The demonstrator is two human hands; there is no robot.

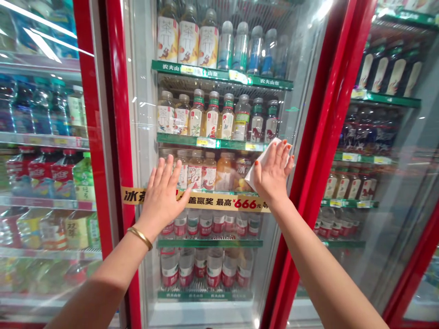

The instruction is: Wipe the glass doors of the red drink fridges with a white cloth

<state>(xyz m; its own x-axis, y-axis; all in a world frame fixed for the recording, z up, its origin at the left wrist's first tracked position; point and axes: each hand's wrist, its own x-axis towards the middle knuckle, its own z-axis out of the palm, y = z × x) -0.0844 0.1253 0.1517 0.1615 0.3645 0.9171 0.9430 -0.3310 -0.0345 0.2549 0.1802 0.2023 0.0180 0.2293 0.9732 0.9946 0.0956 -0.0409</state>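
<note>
My left hand (pixel 165 194), a gold bangle (pixel 140 238) at its wrist, lies flat with fingers spread near the left side of a glass cooler door (pixel 144 109). It covers part of a yellow banner strip (pixel 222 202) and holds nothing. On the right side of the same door, my right hand (pixel 273 171) presses a white cloth or tissue (pixel 252 176) against the glass. Its fingers are stretched out over the cloth, which shows at the left and top of the hand.
Red door frames (pixel 118 91) stand on both sides of the glass. Behind it are shelves (pixel 219 75) of bottled drinks (pixel 207 39). Neighbouring coolers to the left and right hold more bottles (pixel 61 171). Light reflections show on the glass.
</note>
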